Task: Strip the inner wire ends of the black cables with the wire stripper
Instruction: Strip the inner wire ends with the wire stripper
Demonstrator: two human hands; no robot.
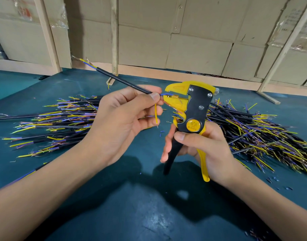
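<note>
My left hand [121, 122] pinches a black cable [121, 80] between thumb and fingers, and the cable slants up to the left. Its blue inner wire [166, 94] runs into the jaws of the yellow and black wire stripper [192, 108]. The cable's yellow inner wire [156, 115] hangs down in front of my fingers, with copper showing at its tip. My right hand [199, 146] grips the stripper's handles, which stand spread apart below it. The far end of the cable shows several coloured wires.
A pile of black cables [58, 122] with coloured wire ends lies on the teal table [149, 206] at the left, and a bigger pile [257, 133] at the right. Small bits of insulation [161, 133] are scattered on the table. Cardboard boxes and wooden frames stand behind.
</note>
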